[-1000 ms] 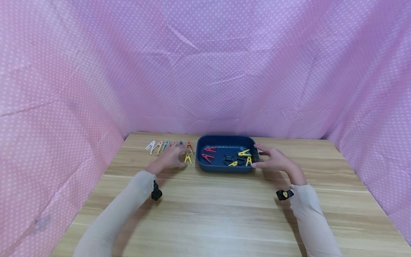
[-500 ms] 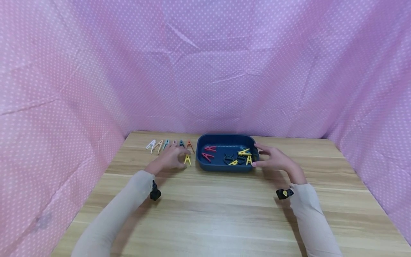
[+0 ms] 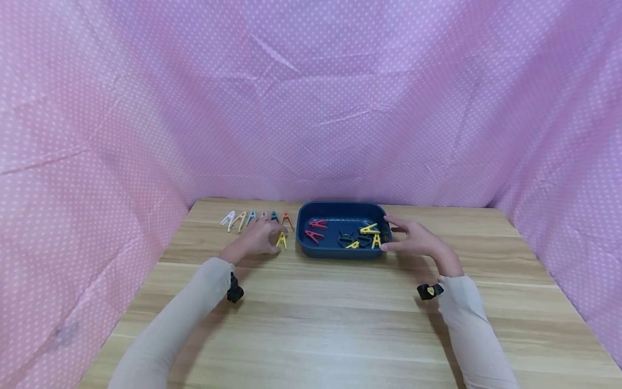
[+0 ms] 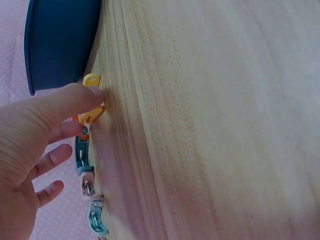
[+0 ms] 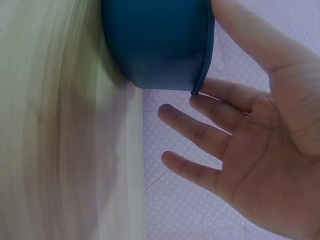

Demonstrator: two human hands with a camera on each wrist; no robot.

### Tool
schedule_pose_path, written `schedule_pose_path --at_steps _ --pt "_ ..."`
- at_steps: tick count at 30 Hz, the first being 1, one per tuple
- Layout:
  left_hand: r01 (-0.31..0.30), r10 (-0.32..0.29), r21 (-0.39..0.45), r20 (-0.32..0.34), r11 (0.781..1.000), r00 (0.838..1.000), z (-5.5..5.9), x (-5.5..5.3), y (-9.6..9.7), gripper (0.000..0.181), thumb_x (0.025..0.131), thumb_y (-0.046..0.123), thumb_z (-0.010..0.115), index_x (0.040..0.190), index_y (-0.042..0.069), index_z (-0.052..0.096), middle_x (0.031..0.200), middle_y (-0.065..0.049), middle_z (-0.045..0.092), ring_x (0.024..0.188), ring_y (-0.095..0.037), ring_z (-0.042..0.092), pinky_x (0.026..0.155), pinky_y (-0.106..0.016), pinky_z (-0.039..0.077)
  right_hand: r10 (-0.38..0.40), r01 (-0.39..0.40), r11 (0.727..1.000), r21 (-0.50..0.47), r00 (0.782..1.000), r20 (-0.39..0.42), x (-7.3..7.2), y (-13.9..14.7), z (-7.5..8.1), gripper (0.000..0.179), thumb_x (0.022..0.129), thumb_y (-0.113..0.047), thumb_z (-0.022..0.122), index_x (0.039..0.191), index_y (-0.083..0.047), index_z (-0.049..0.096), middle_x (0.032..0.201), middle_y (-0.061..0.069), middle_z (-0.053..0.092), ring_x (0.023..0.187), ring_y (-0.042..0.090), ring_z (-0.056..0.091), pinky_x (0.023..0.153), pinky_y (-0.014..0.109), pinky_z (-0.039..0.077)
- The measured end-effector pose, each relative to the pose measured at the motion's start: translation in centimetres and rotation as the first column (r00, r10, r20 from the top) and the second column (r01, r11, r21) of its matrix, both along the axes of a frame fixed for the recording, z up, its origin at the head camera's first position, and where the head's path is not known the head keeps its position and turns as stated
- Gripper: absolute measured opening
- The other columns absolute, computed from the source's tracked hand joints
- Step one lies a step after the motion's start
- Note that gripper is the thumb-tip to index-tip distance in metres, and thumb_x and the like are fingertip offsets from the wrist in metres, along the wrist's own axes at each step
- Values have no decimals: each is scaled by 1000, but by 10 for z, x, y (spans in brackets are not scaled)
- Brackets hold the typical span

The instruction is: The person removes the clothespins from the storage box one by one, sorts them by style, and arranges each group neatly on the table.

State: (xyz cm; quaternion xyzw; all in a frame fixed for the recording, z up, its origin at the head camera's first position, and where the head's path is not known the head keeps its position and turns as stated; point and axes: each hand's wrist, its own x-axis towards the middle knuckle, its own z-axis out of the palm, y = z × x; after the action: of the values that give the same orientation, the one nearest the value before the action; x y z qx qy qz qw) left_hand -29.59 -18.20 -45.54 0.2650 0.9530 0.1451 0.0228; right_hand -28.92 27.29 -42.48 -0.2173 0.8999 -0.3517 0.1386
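Thumb and index finger of my left hand (image 3: pixel 256 237) pinch a yellow clothespin (image 3: pixel 282 241), which stands with its legs spread toward me. In the left wrist view the thumb covers part of this yellow clothespin (image 4: pixel 91 116). Spanning the right end of a dark blue bin (image 3: pixel 340 253) is my right hand (image 3: pixel 417 240), thumb at the near corner and index finger at the far one. The right wrist view shows its fingers fairly straight, fingertips right at the rim of the bin (image 5: pixel 160 45). Inside lie red clothespins (image 3: pixel 313 236), yellow clothespins (image 3: pixel 369 229) and dark round clips (image 3: pixel 345 239).
Along the back left of the wooden table (image 3: pixel 320 313) runs a row of several clothespins: white (image 3: pixel 228 219), cream (image 3: pixel 240 219), light blue (image 3: pixel 251 217), pink, dark teal (image 3: pixel 274 216) and orange (image 3: pixel 286 219). A pink dotted curtain (image 3: pixel 330 108) hangs behind and at both sides.
The yellow clothespin at my left fingertips has shifted slightly left. My right hand stays at the bin's right end. The whole head view has drifted up a little.
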Motion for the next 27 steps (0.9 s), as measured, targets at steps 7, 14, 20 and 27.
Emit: schedule_pose_path --at_steps 7,14,20,27 --pt "-2 2 0 -15 1000 1000 1 0 0 51 78 29 87 124 14 72 128 -2 71 126 -31 56 111 -61 35 -1 1 1000 -2 1000 -4 -1 0 0 92 89 -39 79 159 -4 30 164 23 30 142 46 43 113 63 36" --pt "-9 9 23 -23 1000 1000 -1 1 -3 51 78 31 87 124 14 72 130 -4 71 121 -29 59 102 -55 44 -6 6 1000 3 1000 -8 -1 0 -1 93 88 -40 79 159 -4 31 164 22 31 142 44 44 113 61 37" --pt "-25 26 80 -9 996 1000 3 2 -4 51 76 29 89 122 15 73 124 -3 72 118 -32 58 102 -54 42 -3 3 1000 8 1000 -12 0 0 -1 92 89 -41 78 159 -5 31 164 22 30 142 44 45 112 62 37" --pt "-81 83 143 -11 986 996 18 3 1 46 82 25 84 123 12 72 128 -8 70 124 -34 57 109 -62 36 -2 3 1000 11 1000 -19 0 0 -1 93 88 -42 79 159 -5 31 164 22 31 142 45 45 112 62 37"
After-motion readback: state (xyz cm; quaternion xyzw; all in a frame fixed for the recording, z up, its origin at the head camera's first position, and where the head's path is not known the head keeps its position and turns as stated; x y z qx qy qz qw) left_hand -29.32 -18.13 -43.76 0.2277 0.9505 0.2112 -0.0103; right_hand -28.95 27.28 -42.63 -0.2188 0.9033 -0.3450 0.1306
